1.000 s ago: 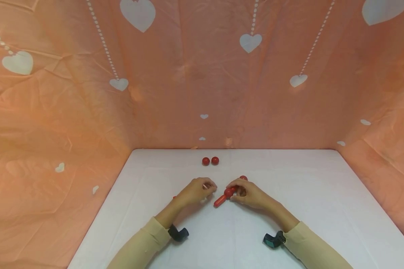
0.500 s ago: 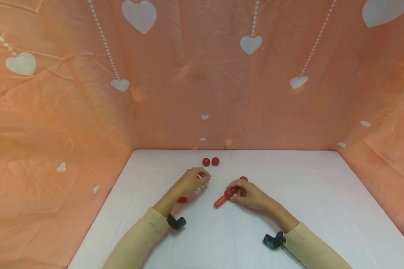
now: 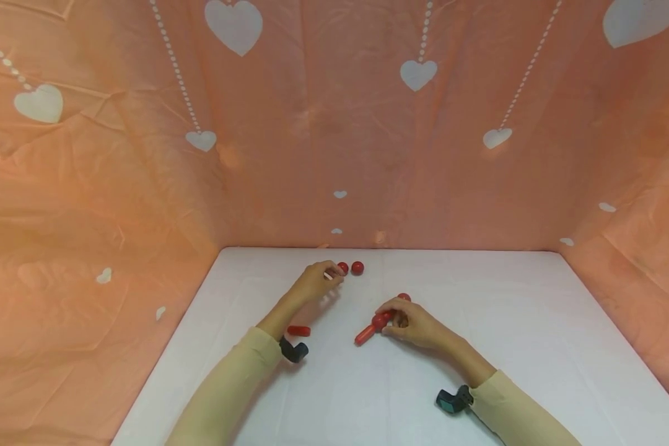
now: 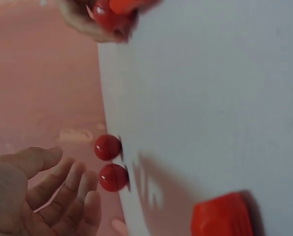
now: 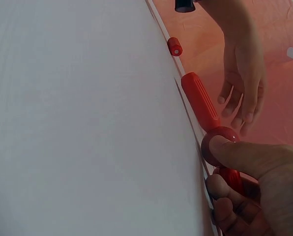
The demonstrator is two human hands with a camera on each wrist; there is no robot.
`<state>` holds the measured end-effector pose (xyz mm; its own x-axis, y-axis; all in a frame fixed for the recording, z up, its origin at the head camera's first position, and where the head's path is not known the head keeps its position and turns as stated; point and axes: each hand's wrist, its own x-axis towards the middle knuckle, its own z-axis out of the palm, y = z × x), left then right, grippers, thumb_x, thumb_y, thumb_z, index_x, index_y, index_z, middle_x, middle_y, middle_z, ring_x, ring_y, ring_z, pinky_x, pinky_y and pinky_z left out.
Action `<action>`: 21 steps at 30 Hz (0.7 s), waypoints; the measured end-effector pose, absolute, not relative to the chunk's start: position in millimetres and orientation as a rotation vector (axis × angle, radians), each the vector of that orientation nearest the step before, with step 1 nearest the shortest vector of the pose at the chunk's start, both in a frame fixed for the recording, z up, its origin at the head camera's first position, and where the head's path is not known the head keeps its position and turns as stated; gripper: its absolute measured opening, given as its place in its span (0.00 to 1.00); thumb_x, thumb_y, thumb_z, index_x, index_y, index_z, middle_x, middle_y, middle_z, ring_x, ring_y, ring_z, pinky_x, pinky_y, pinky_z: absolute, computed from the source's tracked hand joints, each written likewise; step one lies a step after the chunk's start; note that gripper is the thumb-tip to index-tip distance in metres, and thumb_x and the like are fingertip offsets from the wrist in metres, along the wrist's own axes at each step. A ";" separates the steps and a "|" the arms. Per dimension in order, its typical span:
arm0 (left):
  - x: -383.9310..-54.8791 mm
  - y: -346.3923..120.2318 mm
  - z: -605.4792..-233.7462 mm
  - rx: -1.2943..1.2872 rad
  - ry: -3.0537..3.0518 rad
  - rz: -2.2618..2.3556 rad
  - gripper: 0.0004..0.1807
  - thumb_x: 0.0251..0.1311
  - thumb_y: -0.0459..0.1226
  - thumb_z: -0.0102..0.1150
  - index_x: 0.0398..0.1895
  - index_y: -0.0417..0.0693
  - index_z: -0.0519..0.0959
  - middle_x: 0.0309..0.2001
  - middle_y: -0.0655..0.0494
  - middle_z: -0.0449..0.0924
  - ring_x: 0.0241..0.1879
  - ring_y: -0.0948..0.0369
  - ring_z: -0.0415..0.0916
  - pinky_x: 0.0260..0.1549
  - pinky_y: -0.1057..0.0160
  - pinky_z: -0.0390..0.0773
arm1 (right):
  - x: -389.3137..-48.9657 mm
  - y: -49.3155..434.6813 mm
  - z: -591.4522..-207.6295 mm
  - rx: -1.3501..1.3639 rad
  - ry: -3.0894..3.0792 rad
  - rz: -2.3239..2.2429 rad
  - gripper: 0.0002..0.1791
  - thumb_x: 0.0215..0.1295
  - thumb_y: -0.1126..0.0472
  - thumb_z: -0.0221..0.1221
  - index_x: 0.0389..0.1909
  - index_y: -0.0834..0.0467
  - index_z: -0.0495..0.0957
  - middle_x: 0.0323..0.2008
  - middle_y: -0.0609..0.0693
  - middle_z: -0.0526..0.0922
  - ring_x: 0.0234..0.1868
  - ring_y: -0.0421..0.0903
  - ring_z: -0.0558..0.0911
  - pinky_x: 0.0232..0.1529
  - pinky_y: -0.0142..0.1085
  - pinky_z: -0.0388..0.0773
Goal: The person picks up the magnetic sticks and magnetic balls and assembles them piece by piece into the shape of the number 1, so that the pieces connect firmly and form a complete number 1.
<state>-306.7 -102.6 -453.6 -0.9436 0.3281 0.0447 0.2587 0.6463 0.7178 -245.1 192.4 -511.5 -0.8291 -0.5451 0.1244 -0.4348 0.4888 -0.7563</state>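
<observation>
My left hand (image 3: 314, 282) hovers at the back of the table with its fingers loosely bent and nothing in them. Right at its fingertips is one red ball (image 3: 343, 268); a second red ball (image 3: 357, 268) sits just to the right. Nearer the middle, my right hand (image 3: 418, 323) holds a row of joined red pieces, its thumb pressing on a red ball (image 5: 219, 132). From that ball a grooved red rod (image 5: 200, 101) sticks out towards the front left. Another red ball (image 3: 404, 297) shows beyond the right hand's fingers, which hide part of the row.
A loose short red rod (image 3: 299, 331) lies on the white table (image 3: 334, 396) beside the left forearm. Behind the table's back edge hangs an orange sheet (image 3: 362, 148) with white hearts, which also covers both sides. Each wrist carries a black camera (image 3: 294, 350).
My left hand has moved back and slightly left, from beside the joined pieces to the two balls, uncovering the loose red rod. The right hand has kept its hold in the same place.
</observation>
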 end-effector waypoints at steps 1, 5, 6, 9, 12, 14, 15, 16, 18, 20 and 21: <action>-308.9 -102.9 -454.0 0.481 2.777 1.181 0.09 0.76 0.38 0.65 0.53 0.46 0.86 0.47 0.52 0.87 0.46 0.55 0.83 0.48 0.55 0.84 | -245.0 192.6 -511.9 -0.856 2.594 -1.260 0.21 0.68 0.60 0.74 0.59 0.50 0.83 0.49 0.45 0.83 0.40 0.42 0.77 0.40 0.31 0.78; -317.5 -103.8 -456.2 0.391 2.825 1.116 0.11 0.74 0.41 0.67 0.53 0.48 0.85 0.48 0.53 0.87 0.46 0.55 0.84 0.49 0.53 0.82 | -245.5 193.2 -513.0 -0.855 2.591 -1.263 0.21 0.68 0.60 0.74 0.60 0.50 0.83 0.49 0.45 0.83 0.40 0.42 0.77 0.40 0.31 0.78; -319.6 -103.9 -456.7 0.365 2.838 1.096 0.12 0.74 0.42 0.67 0.54 0.48 0.85 0.48 0.53 0.88 0.46 0.55 0.84 0.49 0.52 0.82 | -245.7 193.3 -513.1 -0.858 2.590 -1.265 0.21 0.68 0.60 0.74 0.60 0.50 0.83 0.49 0.45 0.83 0.40 0.43 0.77 0.40 0.32 0.79; -325.8 -104.1 -459.0 0.326 2.865 1.053 0.13 0.73 0.42 0.68 0.55 0.48 0.83 0.49 0.52 0.88 0.48 0.53 0.84 0.51 0.49 0.81 | -246.1 193.3 -513.3 -0.866 2.590 -1.264 0.21 0.68 0.60 0.74 0.60 0.50 0.83 0.50 0.45 0.83 0.40 0.42 0.78 0.40 0.32 0.79; -331.2 -103.3 -462.2 0.307 2.878 1.037 0.16 0.72 0.42 0.68 0.57 0.46 0.82 0.51 0.50 0.87 0.52 0.50 0.83 0.53 0.46 0.80 | -246.2 193.2 -513.4 -0.866 2.594 -1.256 0.20 0.68 0.60 0.74 0.59 0.50 0.83 0.50 0.45 0.83 0.40 0.42 0.77 0.40 0.31 0.79; -333.9 -102.2 -464.7 0.288 2.882 1.026 0.18 0.72 0.42 0.68 0.59 0.46 0.81 0.53 0.49 0.86 0.53 0.48 0.83 0.54 0.44 0.79 | -246.1 193.1 -513.4 -0.863 2.596 -1.252 0.20 0.68 0.60 0.74 0.59 0.50 0.83 0.50 0.45 0.83 0.40 0.42 0.77 0.40 0.31 0.79; -334.9 -101.5 -465.9 0.279 2.885 1.018 0.18 0.72 0.43 0.68 0.60 0.46 0.80 0.54 0.48 0.86 0.54 0.48 0.82 0.55 0.44 0.78 | -246.0 193.1 -513.5 -0.862 2.597 -1.250 0.20 0.68 0.60 0.74 0.59 0.50 0.83 0.50 0.45 0.83 0.40 0.42 0.77 0.40 0.31 0.79; -335.9 -100.8 -466.8 0.269 2.889 1.007 0.19 0.72 0.43 0.68 0.61 0.47 0.80 0.55 0.48 0.85 0.55 0.48 0.82 0.56 0.44 0.78 | -246.0 193.2 -513.5 -0.862 2.599 -1.246 0.20 0.68 0.60 0.74 0.59 0.50 0.83 0.50 0.46 0.83 0.40 0.42 0.77 0.40 0.31 0.79; -337.9 -99.3 -468.4 0.260 2.903 0.978 0.21 0.72 0.44 0.69 0.62 0.47 0.79 0.55 0.48 0.84 0.55 0.49 0.81 0.56 0.44 0.78 | -245.8 193.1 -513.2 -0.861 2.600 -1.245 0.20 0.68 0.59 0.74 0.59 0.50 0.83 0.50 0.45 0.83 0.40 0.42 0.77 0.41 0.32 0.78; -339.5 -98.1 -469.4 0.261 2.916 0.954 0.22 0.71 0.44 0.69 0.63 0.47 0.78 0.55 0.48 0.84 0.55 0.49 0.81 0.55 0.45 0.78 | -245.6 192.9 -512.8 -0.865 2.605 -1.244 0.20 0.68 0.59 0.74 0.59 0.49 0.83 0.51 0.45 0.83 0.40 0.42 0.77 0.41 0.32 0.78; -340.2 -97.6 -469.7 0.263 2.922 0.938 0.22 0.71 0.44 0.70 0.64 0.47 0.78 0.54 0.48 0.84 0.54 0.50 0.81 0.55 0.45 0.78 | -245.6 192.8 -512.6 -0.866 2.606 -1.243 0.20 0.68 0.59 0.74 0.59 0.49 0.83 0.51 0.46 0.83 0.41 0.43 0.77 0.41 0.32 0.78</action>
